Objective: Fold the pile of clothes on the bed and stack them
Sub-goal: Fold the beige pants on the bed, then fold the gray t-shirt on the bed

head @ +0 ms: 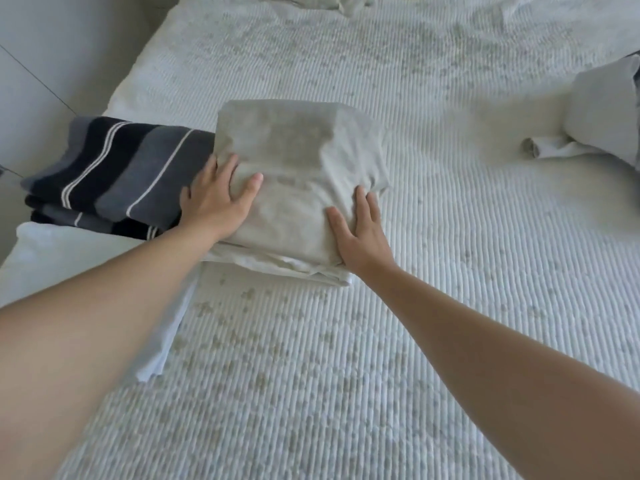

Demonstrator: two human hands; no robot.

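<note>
- Head view: I look down on the bed (433, 341), its cover ribbed and white with faint beige flecks.
- A folded beige garment (298, 161) lies mid-bed, topping a low stack; white folded layers (277, 268) show under its near edge.
- My left hand (218, 199) lies flat on the garment's left side, fingers spread, palm down; it clasps nothing, only presses.
- My right hand (360, 233) lies flat on the near right corner, fingers straight and pointing away from me, likewise pressing and gripping nothing.
- Touching the stack's left side sits a folded striped cloth (114, 171), navy and grey with thin white lines, in several layers.
- Nearer me on the left, a white cloth (69, 258) lies at the bed's edge, partly under my left forearm.
- At the far right lies a loose pale grey cloth (602, 112), well apart from the stack, with a small rolled piece (543, 148) just beside it.
- More crumpled pale fabric (325, 0) shows at the top edge; I cannot tell what it is.
</note>
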